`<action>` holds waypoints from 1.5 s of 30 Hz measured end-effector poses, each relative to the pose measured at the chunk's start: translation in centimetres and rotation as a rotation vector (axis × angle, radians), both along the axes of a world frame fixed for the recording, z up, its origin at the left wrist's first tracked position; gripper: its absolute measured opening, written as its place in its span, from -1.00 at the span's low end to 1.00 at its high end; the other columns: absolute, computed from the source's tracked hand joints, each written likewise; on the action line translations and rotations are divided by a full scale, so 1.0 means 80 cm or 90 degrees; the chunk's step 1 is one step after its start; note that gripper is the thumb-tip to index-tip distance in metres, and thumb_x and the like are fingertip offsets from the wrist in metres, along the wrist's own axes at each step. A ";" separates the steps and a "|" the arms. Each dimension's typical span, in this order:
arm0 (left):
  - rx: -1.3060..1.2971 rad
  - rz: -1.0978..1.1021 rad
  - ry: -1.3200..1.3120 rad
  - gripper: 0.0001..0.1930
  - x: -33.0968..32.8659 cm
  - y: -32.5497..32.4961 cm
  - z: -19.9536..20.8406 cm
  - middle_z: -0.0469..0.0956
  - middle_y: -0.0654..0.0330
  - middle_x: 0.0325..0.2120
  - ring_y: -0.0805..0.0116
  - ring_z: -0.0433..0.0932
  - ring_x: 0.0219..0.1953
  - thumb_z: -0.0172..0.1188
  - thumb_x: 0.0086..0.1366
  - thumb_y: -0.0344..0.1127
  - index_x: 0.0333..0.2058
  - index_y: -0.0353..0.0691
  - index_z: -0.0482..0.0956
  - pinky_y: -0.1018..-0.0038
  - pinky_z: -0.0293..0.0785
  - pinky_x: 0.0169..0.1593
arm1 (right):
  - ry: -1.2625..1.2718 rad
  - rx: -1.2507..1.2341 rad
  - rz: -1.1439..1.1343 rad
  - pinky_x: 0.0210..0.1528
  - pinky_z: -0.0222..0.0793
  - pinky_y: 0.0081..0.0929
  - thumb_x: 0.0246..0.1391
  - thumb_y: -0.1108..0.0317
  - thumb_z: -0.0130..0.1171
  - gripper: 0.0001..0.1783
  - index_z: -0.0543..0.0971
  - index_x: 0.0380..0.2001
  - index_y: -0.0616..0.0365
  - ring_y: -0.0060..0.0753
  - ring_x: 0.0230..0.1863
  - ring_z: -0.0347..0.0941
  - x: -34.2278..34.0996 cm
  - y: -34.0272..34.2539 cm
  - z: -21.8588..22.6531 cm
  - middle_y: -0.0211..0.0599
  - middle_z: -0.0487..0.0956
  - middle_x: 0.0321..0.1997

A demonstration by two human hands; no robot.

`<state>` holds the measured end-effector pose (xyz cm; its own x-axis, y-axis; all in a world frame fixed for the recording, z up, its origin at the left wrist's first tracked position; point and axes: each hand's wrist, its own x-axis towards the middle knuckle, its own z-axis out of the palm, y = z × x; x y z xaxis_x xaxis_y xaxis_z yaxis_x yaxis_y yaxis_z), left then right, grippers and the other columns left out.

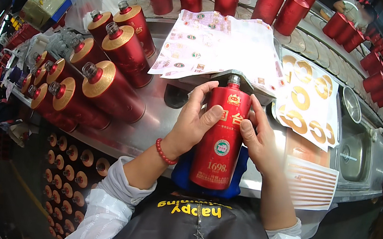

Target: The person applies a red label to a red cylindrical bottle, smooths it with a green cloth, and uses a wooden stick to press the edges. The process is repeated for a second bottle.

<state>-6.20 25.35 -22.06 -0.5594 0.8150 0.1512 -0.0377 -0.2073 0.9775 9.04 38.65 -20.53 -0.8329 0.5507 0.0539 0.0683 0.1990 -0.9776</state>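
Clasps a red glass-necked bottle (221, 136), seemingly too opaque to show contents, between left hand (195, 117) and right hand (262, 141) curved around its sides, at the near edge of the steel counter (153, 131).

The metal tabletop (155, 119) carries red bottles (116, 101), grouped left of the left hand (197, 115). Right of the right hand (258, 141) lie a label sheet (300, 99) and, closer to the person, a striped sheet (309, 185). A patterned sheet (201, 47) lies beyond both hands.

Back of the red bottle (221, 134) hidden, dark apron (168, 231) cut off below
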 end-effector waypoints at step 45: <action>0.003 -0.110 0.744 -0.22 0.011 -0.057 0.048 0.53 0.18 0.12 0.06 0.19 0.36 -0.10 0.30 0.45 0.22 -0.03 0.52 -0.08 -0.25 0.47 | -0.045 0.188 0.182 0.32 0.20 -0.14 -0.06 -0.22 0.42 0.34 -0.13 0.48 0.32 0.08 0.24 0.34 0.067 -0.025 0.002 0.24 0.35 0.28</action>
